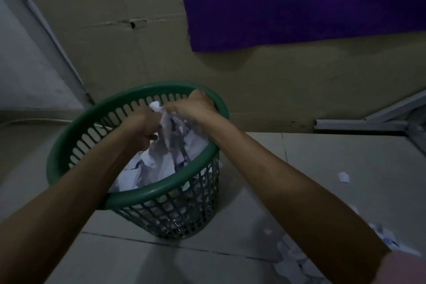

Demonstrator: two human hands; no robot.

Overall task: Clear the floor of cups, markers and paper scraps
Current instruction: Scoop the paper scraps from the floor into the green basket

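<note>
A green lattice basket [161, 193] stands on the tiled floor, partly filled with white paper scraps [147, 168]. Both hands are over its mouth. My left hand [143, 125] and my right hand [191, 108] each grip a bunch of crumpled white paper [169, 127] held between them above the basket. More paper scraps [292, 260] lie on the floor at the lower right, and a single scrap [343, 177] lies farther right. No cups or markers show.
A beige wall [138, 53] rises right behind the basket, with a purple cloth [299, 0] hanging on it. A metal frame leg [359, 125] runs along the floor at the right. A white panel [25, 64] leans at the left.
</note>
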